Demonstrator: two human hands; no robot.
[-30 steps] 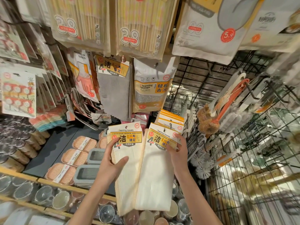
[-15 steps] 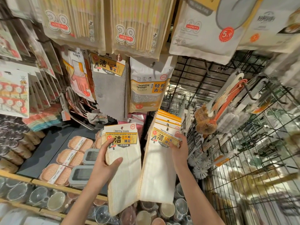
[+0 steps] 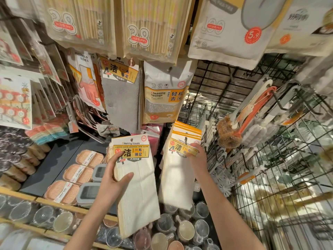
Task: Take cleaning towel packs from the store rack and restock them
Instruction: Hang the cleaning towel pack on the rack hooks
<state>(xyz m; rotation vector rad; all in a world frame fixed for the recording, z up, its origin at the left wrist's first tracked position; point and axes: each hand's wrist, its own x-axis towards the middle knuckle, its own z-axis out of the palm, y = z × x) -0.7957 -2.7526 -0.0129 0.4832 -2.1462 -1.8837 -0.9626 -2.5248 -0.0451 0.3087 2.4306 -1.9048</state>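
Observation:
My left hand grips a white cleaning towel pack with a yellow label, thumb across its front, held free in front of the shelf. To the right, several more white towel packs hang in a stack on the wire rack. My right hand pinches the front pack's yellow label at its right edge. A grey towel pack hangs higher up on the rack.
A cleaning sponge pack and household gloves hang beside the grey towels. Chopstick packs hang overhead. Brushes hang on the wire grid at right. Soap boxes and cups fill the shelves below.
The two packs have drawn apart: the left hand's pack now hangs separate at centre, while the right hand has moved the other up and right against the hanging stack.

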